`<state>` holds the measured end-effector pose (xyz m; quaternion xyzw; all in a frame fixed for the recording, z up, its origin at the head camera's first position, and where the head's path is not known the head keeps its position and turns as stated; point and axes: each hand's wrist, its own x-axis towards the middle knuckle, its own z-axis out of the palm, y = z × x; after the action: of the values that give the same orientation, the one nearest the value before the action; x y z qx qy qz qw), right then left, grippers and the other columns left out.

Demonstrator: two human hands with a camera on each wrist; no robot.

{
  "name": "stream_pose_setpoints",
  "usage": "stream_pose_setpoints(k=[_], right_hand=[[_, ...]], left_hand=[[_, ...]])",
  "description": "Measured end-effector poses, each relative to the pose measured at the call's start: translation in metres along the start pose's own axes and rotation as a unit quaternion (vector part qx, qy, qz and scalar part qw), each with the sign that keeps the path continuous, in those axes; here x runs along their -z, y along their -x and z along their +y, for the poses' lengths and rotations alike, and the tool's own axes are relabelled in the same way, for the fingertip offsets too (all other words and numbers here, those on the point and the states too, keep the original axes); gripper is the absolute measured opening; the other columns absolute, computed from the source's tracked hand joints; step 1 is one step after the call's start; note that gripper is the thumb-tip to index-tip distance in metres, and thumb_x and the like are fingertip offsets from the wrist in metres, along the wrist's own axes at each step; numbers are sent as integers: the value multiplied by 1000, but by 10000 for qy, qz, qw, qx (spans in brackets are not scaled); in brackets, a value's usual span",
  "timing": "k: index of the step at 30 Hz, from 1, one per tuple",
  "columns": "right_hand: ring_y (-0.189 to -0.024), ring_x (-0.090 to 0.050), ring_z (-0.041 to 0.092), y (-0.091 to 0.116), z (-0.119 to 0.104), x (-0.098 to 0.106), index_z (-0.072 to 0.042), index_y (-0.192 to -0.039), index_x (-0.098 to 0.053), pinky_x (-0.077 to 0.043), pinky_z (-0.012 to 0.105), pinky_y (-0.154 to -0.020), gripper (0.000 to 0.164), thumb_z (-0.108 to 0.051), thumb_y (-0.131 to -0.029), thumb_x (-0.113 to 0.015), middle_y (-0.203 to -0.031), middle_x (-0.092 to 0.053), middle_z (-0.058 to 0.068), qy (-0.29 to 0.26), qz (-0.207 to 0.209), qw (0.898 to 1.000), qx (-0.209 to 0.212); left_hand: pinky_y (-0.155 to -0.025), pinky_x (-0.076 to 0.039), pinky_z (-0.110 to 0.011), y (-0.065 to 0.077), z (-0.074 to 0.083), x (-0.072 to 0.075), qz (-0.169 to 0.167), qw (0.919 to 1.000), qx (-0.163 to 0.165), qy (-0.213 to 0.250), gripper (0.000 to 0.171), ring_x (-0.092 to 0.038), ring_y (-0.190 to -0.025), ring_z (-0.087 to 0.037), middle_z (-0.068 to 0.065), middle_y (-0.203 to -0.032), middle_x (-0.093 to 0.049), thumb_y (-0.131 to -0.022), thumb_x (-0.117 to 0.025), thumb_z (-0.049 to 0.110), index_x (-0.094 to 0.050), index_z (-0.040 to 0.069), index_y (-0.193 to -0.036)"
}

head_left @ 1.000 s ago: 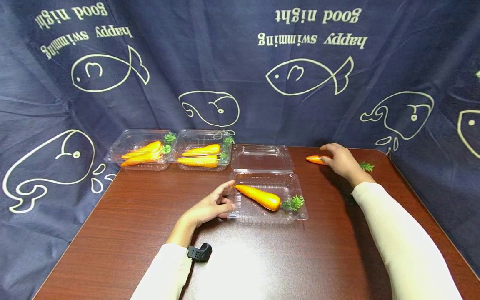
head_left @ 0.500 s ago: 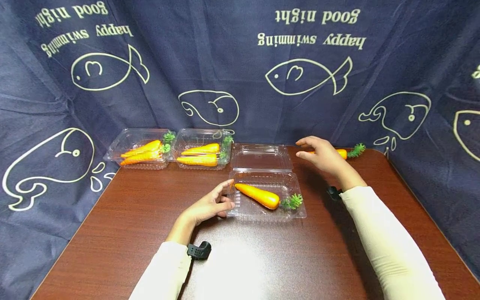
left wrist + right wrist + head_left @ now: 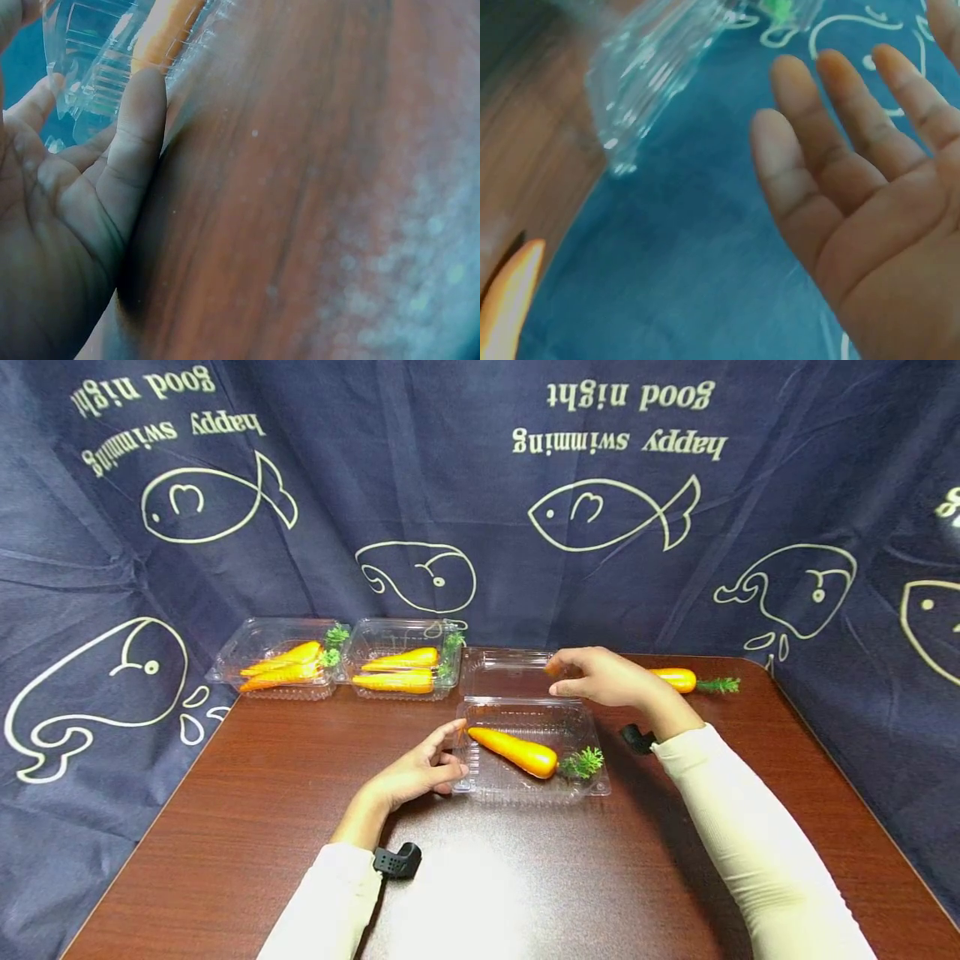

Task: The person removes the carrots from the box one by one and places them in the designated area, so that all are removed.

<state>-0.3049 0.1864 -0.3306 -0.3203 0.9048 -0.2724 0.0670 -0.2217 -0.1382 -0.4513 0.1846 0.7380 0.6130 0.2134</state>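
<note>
A clear plastic clamshell container (image 3: 480, 781) lies with its lid tipped back, and a carrot (image 3: 517, 752) with green leaves rests in its base. My left hand (image 3: 412, 781) touches the container's left edge, its thumb and fingers extended; the left wrist view shows the thumb (image 3: 141, 120) against the clear wall. Above the lid's right side, my right hand (image 3: 611, 681) has its fingers spread and holds nothing. A second carrot (image 3: 677, 679) lies on the table to its right, partly hidden behind the hand; its tip (image 3: 514, 292) appears in the right wrist view.
Two closed clear containers, one at far left (image 3: 240, 647) and one beside it (image 3: 360, 639), hold two carrots each. A dark blue cloth (image 3: 487, 485) with fish drawings hangs behind the brown table (image 3: 247, 827).
My right hand has left the loose carrot and moved left over the open lid. That carrot's leaves rose and came down again. My left hand stays at the container's edge.
</note>
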Motion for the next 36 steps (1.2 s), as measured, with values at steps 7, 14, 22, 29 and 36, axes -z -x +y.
stream_pose_setpoints(k=[7,14,22,29,36], right_hand=[[-106,-63,24,-10,-19,-8,-3,-120,-65,-48,44,-93,33,-21,-93,-71,-112,-69,8,-16,-839,9964,117],[-104,-61,22,-21,-31,-25,-3,-122,-63,-47,43,-93,38,-27,-93,-70,-113,-66,7,-41,-1575,9875,-32],[-102,-62,20,-27,-36,-46,-5,-123,-62,-49,40,-90,40,-26,-90,-72,-110,-67,4,238,-2038,9785,-221],[-108,-60,25,-31,-38,-55,-6,-124,-62,-48,42,-94,41,-20,-88,-74,-116,-65,10,383,-2214,9739,-327],[-110,-60,26,-34,-34,-65,-8,-122,-61,-47,42,-96,39,-22,-88,-75,-115,-66,11,624,-2487,9661,-312]], left_hand=[[-77,-55,-38,0,1,0,-2,10000,4,22,80,-57,-110,-24,-17,-155,-30,-93,-66,16,-19,20,-159],[-78,-55,-37,3,0,1,-60,9999,26,113,79,-58,-110,-23,-19,-150,-36,-94,-64,15,-18,20,-159],[-79,-54,-37,3,2,1,-118,9999,-9,118,80,-57,-110,-23,-17,-154,-29,-94,-64,16,-17,19,-159],[-78,-54,-37,0,3,1,-130,9999,-62,88,80,-58,-110,-23,-18,-153,-32,-95,-64,15,-16,18,-159],[-78,-54,-38,0,1,1,-128,9999,5,50,81,-58,-110,-23,-15,-155,-31,-95,-65,15,-16,20,-159]])
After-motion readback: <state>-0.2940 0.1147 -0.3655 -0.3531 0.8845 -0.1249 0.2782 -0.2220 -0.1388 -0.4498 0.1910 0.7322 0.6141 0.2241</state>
